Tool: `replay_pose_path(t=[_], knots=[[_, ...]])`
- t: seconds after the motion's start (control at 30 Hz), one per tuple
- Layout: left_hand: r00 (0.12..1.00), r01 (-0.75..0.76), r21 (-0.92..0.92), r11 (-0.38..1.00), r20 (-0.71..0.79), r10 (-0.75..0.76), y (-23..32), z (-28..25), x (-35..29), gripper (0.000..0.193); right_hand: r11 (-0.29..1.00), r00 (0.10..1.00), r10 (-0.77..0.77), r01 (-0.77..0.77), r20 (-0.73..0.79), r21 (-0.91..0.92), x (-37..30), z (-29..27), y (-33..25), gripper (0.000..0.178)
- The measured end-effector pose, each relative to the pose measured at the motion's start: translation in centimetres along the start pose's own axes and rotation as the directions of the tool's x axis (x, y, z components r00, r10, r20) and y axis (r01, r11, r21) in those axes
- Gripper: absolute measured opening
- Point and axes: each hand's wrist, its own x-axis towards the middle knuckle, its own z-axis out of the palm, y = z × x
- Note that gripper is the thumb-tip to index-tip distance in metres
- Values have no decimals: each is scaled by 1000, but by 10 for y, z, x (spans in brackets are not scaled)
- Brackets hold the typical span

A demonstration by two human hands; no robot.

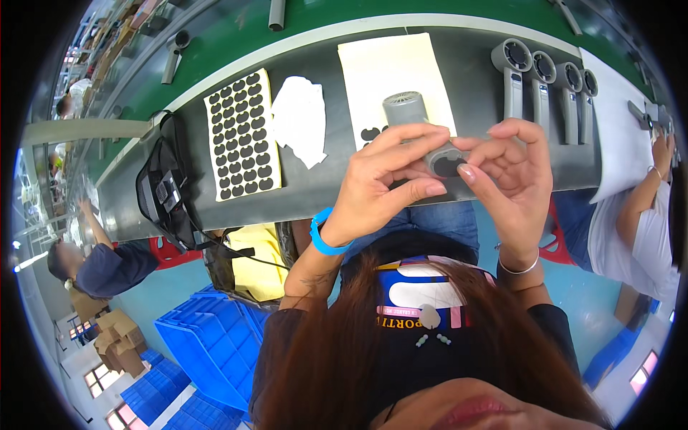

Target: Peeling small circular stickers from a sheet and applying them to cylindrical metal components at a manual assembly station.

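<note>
Nearest camera: the wearer's hair [322, 344], hanging over a black T-shirt [358, 351]; clock centred on the held fan, 12 being away from the body.
Held fan: grey handheld fan [405, 111], above the tabletop [308, 190]; head towards 11, handle end with its dark oval face at 5, turned to the wearer, presumably to keep that face visible and reachable.
Left hand: closed around the handle [369, 179], apparently steadying it.
Right hand: thumb and finger at the handle end's rim [516, 179], other fingers curled; pinching or only touching, cannot tell.
Backing sheet: pale yellow [398, 61], 12, beneath the fan; a few black stickers [370, 134] show.
Sticker sheet: rows of notched black stickers [247, 136], 9, face up, likely for easy peeling.
Crumpled white paper: between those sheets [299, 118].
Fan row: four grey handheld fans [541, 97], 2; side by side, heads outward, probably to save room.
Open black bag: 8, below the tabletop edge [217, 272]; yellow material [261, 276] inside, kind unclear.
Blue crate: between 7 and 8 [193, 330]; contents cannot be told.
Cardboard boxes: 8, farther off [118, 340]; contents hidden.
</note>
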Motion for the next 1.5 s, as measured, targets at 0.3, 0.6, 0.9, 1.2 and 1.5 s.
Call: replay_pose_path(t=[0.3, 0.6, 0.9, 1.2, 1.5], knots=[[1000, -20, 140, 990, 21, 18, 0, -5, 3, 38, 1000, 1000, 5, -5, 17, -3, 2, -2, 0, 50], [1000, -18, 123, 992, 6, 17, -1, -4, 3, 39, 999, 1000, 1, 0, 26, -33, 5, -2, -4, 46], [999, -31, 46, 998, 27, 30, -4, -5, 5, 36, 999, 999, 34, -33, 14, -28, 7, -3, -6, 47], [1000, -25, 123, 992, 6, 25, 1, -5, 5, 38, 998, 998, 58, -57, 27, -23, 9, -3, -8, 48], [1000, -16, 196, 980, 28, 11, 3, -6, 6, 35, 993, 993, 116, -116, 8, -36, 9, -3, -11, 53]])
